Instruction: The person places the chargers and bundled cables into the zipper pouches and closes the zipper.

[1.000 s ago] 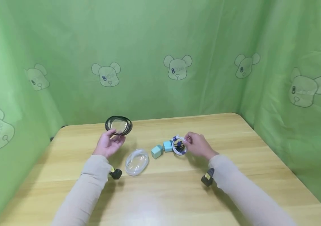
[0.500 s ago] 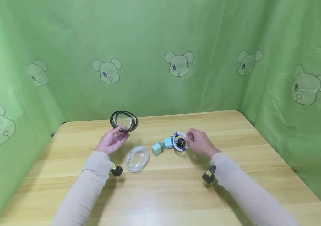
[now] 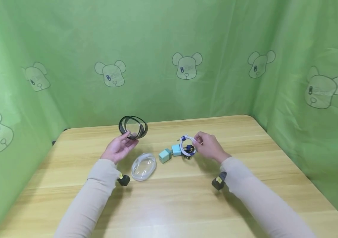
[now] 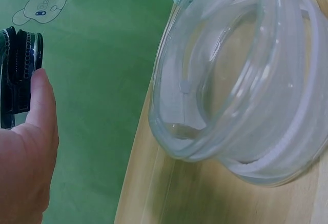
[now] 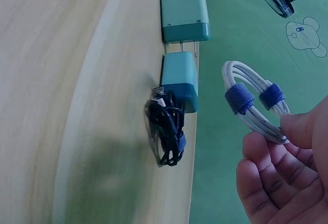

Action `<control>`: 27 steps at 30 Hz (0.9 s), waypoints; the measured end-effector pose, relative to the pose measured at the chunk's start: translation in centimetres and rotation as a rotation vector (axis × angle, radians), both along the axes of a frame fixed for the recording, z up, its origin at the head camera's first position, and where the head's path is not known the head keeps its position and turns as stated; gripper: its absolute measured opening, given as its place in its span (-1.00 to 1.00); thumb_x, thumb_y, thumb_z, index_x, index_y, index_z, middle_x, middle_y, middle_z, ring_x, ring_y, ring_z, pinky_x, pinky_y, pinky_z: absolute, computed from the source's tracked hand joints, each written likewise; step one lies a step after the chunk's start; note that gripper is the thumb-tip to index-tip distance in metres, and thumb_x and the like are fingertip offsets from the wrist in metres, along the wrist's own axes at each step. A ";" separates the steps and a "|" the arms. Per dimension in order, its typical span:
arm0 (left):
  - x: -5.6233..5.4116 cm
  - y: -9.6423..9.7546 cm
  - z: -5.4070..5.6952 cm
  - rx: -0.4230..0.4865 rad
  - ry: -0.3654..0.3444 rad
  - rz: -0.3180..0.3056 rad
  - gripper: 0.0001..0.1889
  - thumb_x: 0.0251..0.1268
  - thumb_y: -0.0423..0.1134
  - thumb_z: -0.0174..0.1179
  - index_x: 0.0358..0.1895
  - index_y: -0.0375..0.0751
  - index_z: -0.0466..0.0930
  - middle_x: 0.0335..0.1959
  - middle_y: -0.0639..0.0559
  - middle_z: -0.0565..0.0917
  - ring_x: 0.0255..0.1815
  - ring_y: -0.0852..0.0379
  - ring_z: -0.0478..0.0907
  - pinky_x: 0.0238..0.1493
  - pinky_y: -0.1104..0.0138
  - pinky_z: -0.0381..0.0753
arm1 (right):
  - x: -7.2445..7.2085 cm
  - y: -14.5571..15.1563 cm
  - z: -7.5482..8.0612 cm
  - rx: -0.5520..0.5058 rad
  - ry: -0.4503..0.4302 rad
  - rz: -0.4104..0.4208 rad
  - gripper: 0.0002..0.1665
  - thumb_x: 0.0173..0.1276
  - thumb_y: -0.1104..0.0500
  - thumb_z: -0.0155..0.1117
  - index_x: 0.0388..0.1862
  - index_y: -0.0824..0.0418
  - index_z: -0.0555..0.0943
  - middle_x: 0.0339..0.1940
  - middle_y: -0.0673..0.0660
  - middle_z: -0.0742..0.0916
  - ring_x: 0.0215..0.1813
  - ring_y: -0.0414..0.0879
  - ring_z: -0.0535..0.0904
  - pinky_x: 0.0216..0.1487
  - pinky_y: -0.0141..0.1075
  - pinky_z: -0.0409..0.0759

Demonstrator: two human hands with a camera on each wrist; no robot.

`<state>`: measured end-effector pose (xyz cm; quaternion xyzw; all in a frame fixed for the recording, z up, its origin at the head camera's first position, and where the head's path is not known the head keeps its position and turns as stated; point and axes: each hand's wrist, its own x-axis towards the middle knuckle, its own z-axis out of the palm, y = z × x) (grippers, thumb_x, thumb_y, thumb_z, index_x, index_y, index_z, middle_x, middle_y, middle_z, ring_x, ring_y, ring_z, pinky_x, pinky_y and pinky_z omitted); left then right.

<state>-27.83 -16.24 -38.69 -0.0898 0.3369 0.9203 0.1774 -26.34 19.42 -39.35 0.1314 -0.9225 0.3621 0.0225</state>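
Observation:
My left hand [image 3: 118, 148] holds up a small clear pouch with black zipped edging [image 3: 122, 128] above the table's far left part, thumb on one side and fingers beneath. Its black rims stand apart as loops. My right hand [image 3: 210, 146] pinches a coiled white cable [image 5: 260, 125] between thumb and fingers, raised off the table. Two blue straps bind the coil. Below it lies a bundled black cable [image 5: 169, 131], partly covered by the coil in the head view. A clear pouch with white edging [image 3: 135, 171] lies on the table near my left hand.
Two mint-green plug chargers [image 3: 165, 155] sit end to end mid-table, beside the black cable. The wooden table [image 3: 169, 198] ends at a green curtain [image 3: 151, 39] behind and on both sides. A black wrist camera [image 3: 124, 180] hangs under each sleeve.
My left hand has moved a little to the right with the black-edged pouch, whose rims now look further apart. My right hand has lifted the white cable coil slightly above the black cable.

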 end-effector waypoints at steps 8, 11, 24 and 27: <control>-0.1 0.4 0.0 -0.007 0.013 -0.002 -0.78 0.47 -0.33 0.03 0.07 -0.26 0.29 -0.05 -0.16 0.60 -0.06 -0.01 0.61 0.37 0.15 0.33 | -0.4 0.0 0.4 0.009 0.034 0.006 -0.84 0.39 0.23 0.21 -0.16 0.33 0.53 -0.42 0.12 0.65 -0.47 -0.08 0.54 -0.45 -0.28 0.59; 0.1 0.5 -0.1 -0.020 0.008 0.003 -0.78 0.47 -0.32 0.02 0.07 -0.25 0.29 0.00 -0.15 0.58 -0.05 -0.01 0.61 0.35 0.15 0.36 | -0.4 0.0 0.5 0.007 0.032 0.010 -0.83 0.38 0.24 0.21 -0.16 0.34 0.53 -0.42 0.12 0.65 -0.47 -0.09 0.54 -0.44 -0.29 0.60; 0.0 0.8 0.0 -0.030 0.025 -0.024 -0.73 0.48 -0.36 0.00 0.14 -0.28 0.26 0.09 -0.18 0.48 -0.03 -0.01 0.59 0.31 0.18 0.43 | -0.1 -0.4 2.0 -0.033 0.047 0.022 -0.82 0.40 0.24 0.20 -0.15 0.36 0.53 -0.42 0.13 0.66 -0.47 -0.08 0.57 -0.45 -0.27 0.62; 0.0 0.9 -0.1 -0.045 0.026 -0.021 -0.78 0.49 -0.36 -0.02 0.10 -0.28 0.30 0.13 -0.20 0.47 -0.04 -0.01 0.60 0.30 0.18 0.44 | -0.2 -0.4 2.1 -0.030 0.050 0.025 -0.83 0.40 0.24 0.20 -0.15 0.36 0.53 -0.42 0.13 0.67 -0.47 -0.09 0.57 -0.45 -0.27 0.62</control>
